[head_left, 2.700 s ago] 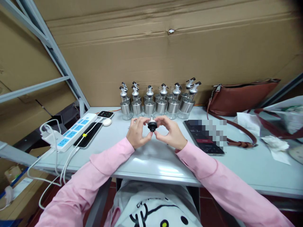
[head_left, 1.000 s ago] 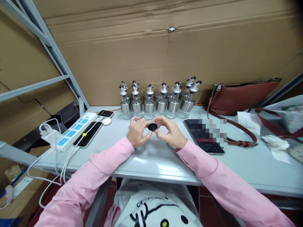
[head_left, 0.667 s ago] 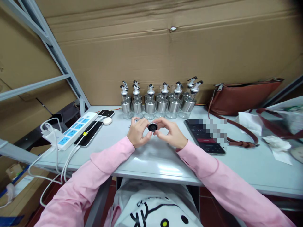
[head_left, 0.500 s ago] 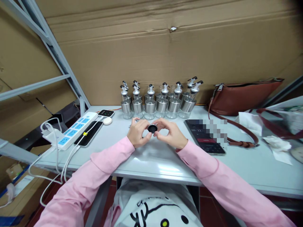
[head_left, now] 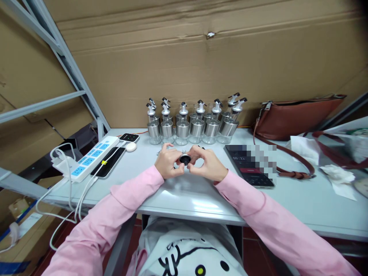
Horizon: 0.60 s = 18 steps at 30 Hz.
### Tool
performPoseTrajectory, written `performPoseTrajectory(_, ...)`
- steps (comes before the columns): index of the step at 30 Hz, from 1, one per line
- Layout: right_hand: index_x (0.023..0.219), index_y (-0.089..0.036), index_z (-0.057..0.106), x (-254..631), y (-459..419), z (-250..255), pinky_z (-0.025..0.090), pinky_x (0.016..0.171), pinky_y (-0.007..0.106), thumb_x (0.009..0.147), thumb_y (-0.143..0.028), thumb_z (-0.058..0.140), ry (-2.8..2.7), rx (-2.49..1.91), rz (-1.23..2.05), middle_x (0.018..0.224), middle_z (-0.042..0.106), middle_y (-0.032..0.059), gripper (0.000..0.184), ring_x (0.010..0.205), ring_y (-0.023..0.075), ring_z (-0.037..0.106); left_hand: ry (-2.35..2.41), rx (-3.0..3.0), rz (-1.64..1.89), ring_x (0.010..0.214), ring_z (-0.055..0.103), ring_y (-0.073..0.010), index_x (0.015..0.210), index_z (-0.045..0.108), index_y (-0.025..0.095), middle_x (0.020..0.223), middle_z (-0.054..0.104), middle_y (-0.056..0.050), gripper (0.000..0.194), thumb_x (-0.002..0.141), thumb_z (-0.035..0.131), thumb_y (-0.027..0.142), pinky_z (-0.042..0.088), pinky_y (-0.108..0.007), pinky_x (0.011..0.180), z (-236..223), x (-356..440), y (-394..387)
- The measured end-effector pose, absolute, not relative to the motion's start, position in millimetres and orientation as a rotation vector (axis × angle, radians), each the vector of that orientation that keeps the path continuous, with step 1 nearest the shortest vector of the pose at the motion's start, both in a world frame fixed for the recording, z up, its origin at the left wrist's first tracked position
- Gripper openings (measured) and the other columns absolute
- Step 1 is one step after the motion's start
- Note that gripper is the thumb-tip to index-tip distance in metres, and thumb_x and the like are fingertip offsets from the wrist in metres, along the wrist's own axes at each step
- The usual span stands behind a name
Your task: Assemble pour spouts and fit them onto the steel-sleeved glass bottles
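Between my two hands is a bottle pour spout [head_left: 185, 158], its black ribbed stopper end and silver rim facing me. My left hand [head_left: 169, 163] pinches it from the left, thumb near the stopper. From the other side my right hand [head_left: 207, 163] has its thumb and fingers closed around it. A small dark piece pokes out just beyond the right fingers. Behind the hands stand glass oil bottles [head_left: 182, 128] with steel bands, in rows; several carry silver-and-black pour spouts, and at least one at the back appears to have none.
On the left lie a white power strip [head_left: 93, 158], a black phone [head_left: 107, 163], a small black device [head_left: 129, 138] and a round white case [head_left: 131, 147]. To the right are another phone [head_left: 248, 166], a brown bag [head_left: 287, 120] and crumpled tissue [head_left: 337, 174]. Cardboard [head_left: 186, 65] stands behind.
The pour spout has tilted slightly in my hands, so more of its silver part shows above the black stopper. A dark tip now shows beyond my right fingers. The bottles stay put.
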State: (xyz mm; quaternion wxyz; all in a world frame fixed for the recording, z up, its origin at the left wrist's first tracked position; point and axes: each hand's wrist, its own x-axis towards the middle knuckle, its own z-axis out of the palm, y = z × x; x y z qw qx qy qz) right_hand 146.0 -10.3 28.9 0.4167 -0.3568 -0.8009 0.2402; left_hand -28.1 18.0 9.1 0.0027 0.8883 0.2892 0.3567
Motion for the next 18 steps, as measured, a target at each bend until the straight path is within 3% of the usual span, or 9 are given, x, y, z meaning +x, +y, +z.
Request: performPoseTrajectory(18, 0.069, -0.018, 0.051, 147.2, -9.2, 28.2, 0.043, 0.053, 0.022, 0.059, -0.016, 0.054, -1.986, -0.938, 0.554, 0.055, 0.056, -0.0043, 0.011, 0.046, 0.0085, 0.051, 0.961, 2.781, 1.188, 0.045, 0.041, -0.0112, 0.053, 0.034, 0.02, 0.044, 0.044, 0.005, 0.017, 0.065, 0.039, 0.032, 0.035, -0.041, 0.081, 9.3, -24.6, 15.2)
